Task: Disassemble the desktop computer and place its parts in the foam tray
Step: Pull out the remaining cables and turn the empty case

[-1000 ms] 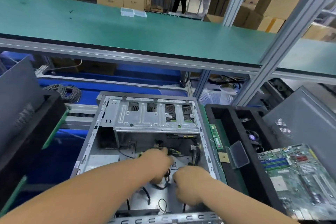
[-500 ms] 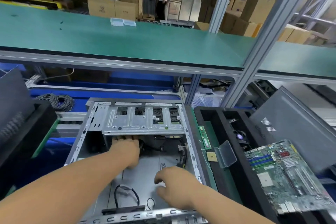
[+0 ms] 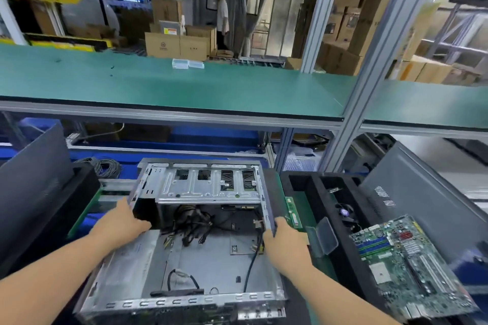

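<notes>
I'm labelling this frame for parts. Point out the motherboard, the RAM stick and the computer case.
motherboard (image 3: pixel 404 261): head view, middle of the green board.
RAM stick (image 3: pixel 293 212): head view, middle of its long green face.
computer case (image 3: pixel 211 186): head view, on the metal drive cage.

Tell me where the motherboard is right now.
In the head view it lies at lower right, on the black foam tray, right of the open computer case and the right hand.
</notes>
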